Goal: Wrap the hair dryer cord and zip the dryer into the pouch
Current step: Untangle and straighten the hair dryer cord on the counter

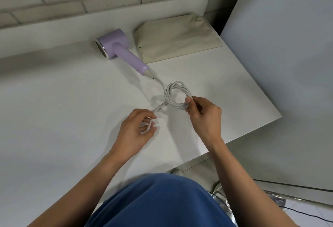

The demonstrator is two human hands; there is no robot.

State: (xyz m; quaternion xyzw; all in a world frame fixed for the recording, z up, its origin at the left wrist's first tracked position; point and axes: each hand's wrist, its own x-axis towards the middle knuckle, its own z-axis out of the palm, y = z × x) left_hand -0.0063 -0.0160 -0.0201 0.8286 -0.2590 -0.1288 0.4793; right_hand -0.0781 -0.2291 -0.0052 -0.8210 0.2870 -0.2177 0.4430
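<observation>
My right grip (203,116) pinched the coiled cord (177,93) above the desk (72,100), near the dryer (115,45) lying beside the pouch (178,39), and my left grip (135,131) held its loose tail, where I judged any slack could spring the loops apart.

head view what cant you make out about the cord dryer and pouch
Head view: the cord end sits inside the left hand; curled fingers and blur hide any plug.
Head view: the pouch zip is too small to tell whether it is open or closed.
Head view: the hair dryer end turned toward the pouch is hidden by its own body.
</observation>
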